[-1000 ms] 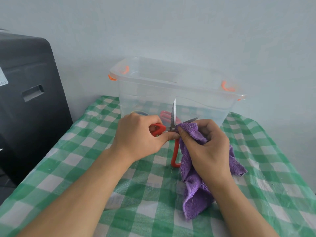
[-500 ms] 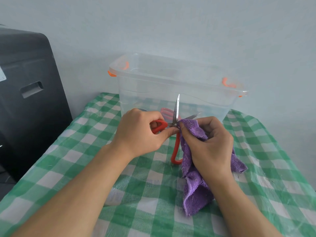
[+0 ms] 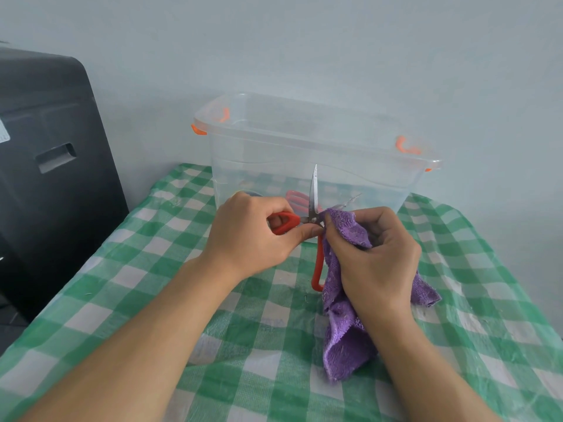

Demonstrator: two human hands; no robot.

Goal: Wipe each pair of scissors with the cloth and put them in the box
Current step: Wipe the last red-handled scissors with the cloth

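Your checked tablecloth (image 3: 152, 300) lies bare on the left, running out to its left edge beside the black cabinet (image 3: 45, 178); on the right it falls away just past the cloth (image 3: 344, 336); the clear box (image 3: 304, 153) closes off the far side against the wall (image 3: 304, 41), so your free room is left and near. The box stands open-topped with orange latches at both ends; through its front wall you can see 1 pink-handled pair of scissors (image 3: 297, 200) lying on the bottom. Your left hand (image 3: 253, 236) grips 1 loop of the orange scissors (image 3: 313, 226), blades spread, 1 pointing up in front of the box; your right hand (image 3: 377, 257) pinches the purple cloth around the other blade, the rest hanging to the table.
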